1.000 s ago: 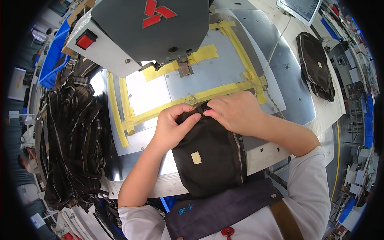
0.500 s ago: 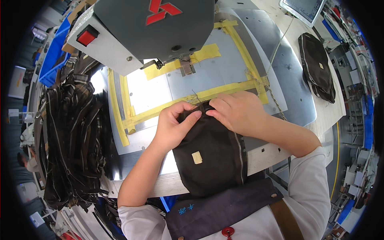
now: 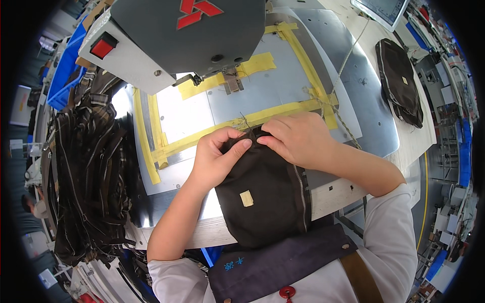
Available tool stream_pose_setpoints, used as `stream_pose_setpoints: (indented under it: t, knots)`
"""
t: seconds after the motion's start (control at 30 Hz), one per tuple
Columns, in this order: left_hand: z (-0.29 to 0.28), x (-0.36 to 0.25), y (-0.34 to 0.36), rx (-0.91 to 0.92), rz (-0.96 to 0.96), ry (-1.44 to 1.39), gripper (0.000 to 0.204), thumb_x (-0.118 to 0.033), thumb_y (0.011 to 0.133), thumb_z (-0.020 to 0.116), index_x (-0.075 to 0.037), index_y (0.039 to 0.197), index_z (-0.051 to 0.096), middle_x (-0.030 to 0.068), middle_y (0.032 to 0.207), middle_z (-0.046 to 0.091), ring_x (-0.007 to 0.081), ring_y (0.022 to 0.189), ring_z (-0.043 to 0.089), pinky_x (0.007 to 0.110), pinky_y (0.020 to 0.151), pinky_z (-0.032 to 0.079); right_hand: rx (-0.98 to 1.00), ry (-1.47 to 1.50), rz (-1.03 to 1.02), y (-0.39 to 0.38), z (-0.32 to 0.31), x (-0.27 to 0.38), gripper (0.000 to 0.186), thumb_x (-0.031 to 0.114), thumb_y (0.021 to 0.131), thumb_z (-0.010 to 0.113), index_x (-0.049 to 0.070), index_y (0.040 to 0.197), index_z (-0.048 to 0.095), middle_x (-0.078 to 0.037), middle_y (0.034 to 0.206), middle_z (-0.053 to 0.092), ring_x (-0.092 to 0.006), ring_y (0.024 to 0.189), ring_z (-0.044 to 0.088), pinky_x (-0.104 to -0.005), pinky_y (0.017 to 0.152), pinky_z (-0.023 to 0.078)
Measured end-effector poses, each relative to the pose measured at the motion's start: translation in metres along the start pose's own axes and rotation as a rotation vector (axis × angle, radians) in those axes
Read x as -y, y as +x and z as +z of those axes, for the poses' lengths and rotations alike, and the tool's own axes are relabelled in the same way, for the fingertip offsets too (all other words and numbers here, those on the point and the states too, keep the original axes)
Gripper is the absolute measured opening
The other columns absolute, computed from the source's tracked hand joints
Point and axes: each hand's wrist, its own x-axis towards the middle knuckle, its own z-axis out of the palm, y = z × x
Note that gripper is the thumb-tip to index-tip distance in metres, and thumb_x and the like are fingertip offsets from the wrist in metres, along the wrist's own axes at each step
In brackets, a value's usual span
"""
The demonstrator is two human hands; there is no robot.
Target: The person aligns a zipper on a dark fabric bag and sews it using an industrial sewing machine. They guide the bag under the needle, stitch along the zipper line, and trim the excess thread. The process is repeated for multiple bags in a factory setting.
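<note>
Dark pouch: on person's side of machine head, long axis pointing away from it. Left hand, right hand, equally near: fingers pinched closed on pouch's machine-side end.

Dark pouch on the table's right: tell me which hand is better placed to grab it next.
Probably the right hand: it's nearer the dark pouch, though busy pinching the held pouch.

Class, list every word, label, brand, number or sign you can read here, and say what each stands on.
Apron: blue characters, not transcribed here.
Machine: red three-part emblem, no brand named.
Screen: marks too small to read.
Pale patch on the held pouch: no legible writing.
</note>
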Motion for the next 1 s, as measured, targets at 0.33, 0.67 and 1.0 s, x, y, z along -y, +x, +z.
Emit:
stream_pose_setpoints:
  t: [0.33, 0.67, 1.0]
  knots:
    - [0.0027, -0.0015, -0.0003, 0.028, 0.066, 0.139, 0.005, -0.005, 0.086, 0.067, -0.001, 0.087, 0.064, -0.0024, 0.079, 0.063, 0.0034, 0.073, 0.052, 0.020, 0.066, 0.044, 0.079, -0.024, -0.066, 0.0010, -0.0034, -0.0013, 0.025, 0.032, 0.090, 0.059, 0.009, 0.081, 0.056, -0.003, 0.068, 0.057, -0.0217, 0.059, 0.060, -0.0328, 0.052, 0.048]
    - [0.0012, -0.0003, 0.0001, 0.016, 0.034, 0.047, 0.006, -0.006, 0.087, 0.068, -0.001, 0.089, 0.065, -0.0016, 0.081, 0.064, 0.0035, 0.074, 0.054, 0.020, 0.068, 0.045, 0.032, -0.008, -0.048, 0.0014, -0.0024, -0.0033, 0.023, 0.032, 0.090, 0.059, 0.010, 0.083, 0.059, -0.003, 0.070, 0.059, -0.0221, 0.060, 0.061, -0.0334, 0.051, 0.048]
    - [0.0022, -0.0001, 0.0011, 0.038, 0.061, 0.194, 0.006, -0.005, 0.085, 0.068, 0.000, 0.084, 0.065, 0.0001, 0.076, 0.063, 0.0051, 0.071, 0.053, 0.021, 0.066, 0.044, 0.148, 0.019, -0.052, 0.0021, -0.0042, -0.0039, 0.022, 0.031, 0.089, 0.060, 0.010, 0.084, 0.059, -0.004, 0.071, 0.060, -0.0235, 0.062, 0.061, -0.0347, 0.055, 0.048]
